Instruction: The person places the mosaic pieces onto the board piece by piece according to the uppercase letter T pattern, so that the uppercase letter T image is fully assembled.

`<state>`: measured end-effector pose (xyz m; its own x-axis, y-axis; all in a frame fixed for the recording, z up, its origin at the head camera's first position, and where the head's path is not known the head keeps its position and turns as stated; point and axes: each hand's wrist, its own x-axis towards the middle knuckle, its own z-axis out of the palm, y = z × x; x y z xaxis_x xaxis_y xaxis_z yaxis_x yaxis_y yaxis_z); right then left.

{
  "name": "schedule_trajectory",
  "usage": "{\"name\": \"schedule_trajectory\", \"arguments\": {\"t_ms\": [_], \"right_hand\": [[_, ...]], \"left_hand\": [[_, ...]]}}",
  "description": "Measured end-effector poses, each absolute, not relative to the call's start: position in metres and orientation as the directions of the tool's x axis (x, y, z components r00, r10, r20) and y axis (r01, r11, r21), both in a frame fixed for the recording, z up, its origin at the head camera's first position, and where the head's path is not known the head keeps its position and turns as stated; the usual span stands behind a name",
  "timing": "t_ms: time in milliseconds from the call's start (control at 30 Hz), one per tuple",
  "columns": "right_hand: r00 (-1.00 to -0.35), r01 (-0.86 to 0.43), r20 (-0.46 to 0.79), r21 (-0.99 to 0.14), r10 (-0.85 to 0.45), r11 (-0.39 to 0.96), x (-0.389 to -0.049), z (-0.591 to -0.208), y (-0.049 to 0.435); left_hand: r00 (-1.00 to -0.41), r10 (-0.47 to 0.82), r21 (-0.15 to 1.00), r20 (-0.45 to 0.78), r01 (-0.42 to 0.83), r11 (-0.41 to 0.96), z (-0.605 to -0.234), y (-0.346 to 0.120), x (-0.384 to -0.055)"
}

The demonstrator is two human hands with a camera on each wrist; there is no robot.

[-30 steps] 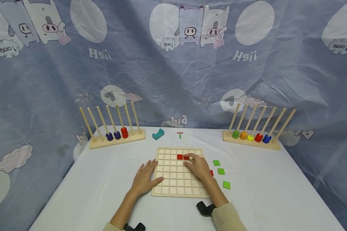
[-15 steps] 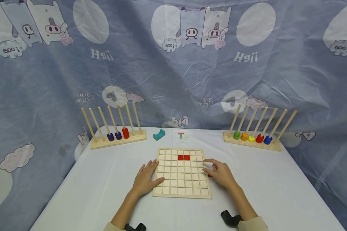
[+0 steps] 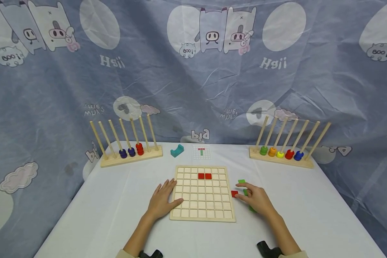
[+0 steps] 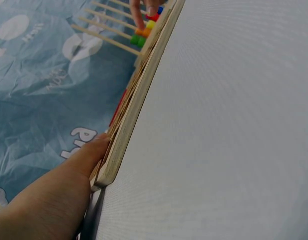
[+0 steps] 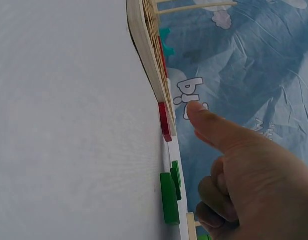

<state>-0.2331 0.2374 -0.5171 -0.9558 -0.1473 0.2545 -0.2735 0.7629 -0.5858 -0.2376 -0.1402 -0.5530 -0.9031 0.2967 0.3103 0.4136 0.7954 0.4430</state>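
Note:
A wooden grid board (image 3: 193,197) lies on the white table, with two red square tiles (image 3: 205,176) side by side in an upper row. My left hand (image 3: 162,198) rests at its left edge, fingers straight; the left wrist view shows the thumb on the board's rim (image 4: 136,110). Right of the board, my right hand (image 3: 257,200) hovers beside a loose red tile (image 3: 234,194), thumb and index finger apart with nothing between them. Green tiles (image 3: 241,181) lie partly hidden under that hand. In the right wrist view, the thumb is raised above the red tile (image 5: 164,122).
A card with a printed grid pattern (image 3: 201,152) lies behind the board, next to a teal curved block (image 3: 177,151). Wooden peg stands with coloured beads stand at back left (image 3: 151,153) and back right (image 3: 303,163). A patterned grey-blue cloth hangs behind.
My right hand has let go of the second red tile on the board and moved right, off the board, to the loose red tile. My left hand has stayed put.

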Motion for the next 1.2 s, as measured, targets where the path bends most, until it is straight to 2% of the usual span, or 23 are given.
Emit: {"name": "schedule_trajectory", "arguments": {"t_ms": [1200], "right_hand": [[-0.963,-0.259,0.213,-0.555,-0.166,0.791,-0.234,-0.532,0.241]], "left_hand": [[-0.902,0.301,0.442,0.309,0.417,0.794,-0.551,-0.140,-0.237]]}}
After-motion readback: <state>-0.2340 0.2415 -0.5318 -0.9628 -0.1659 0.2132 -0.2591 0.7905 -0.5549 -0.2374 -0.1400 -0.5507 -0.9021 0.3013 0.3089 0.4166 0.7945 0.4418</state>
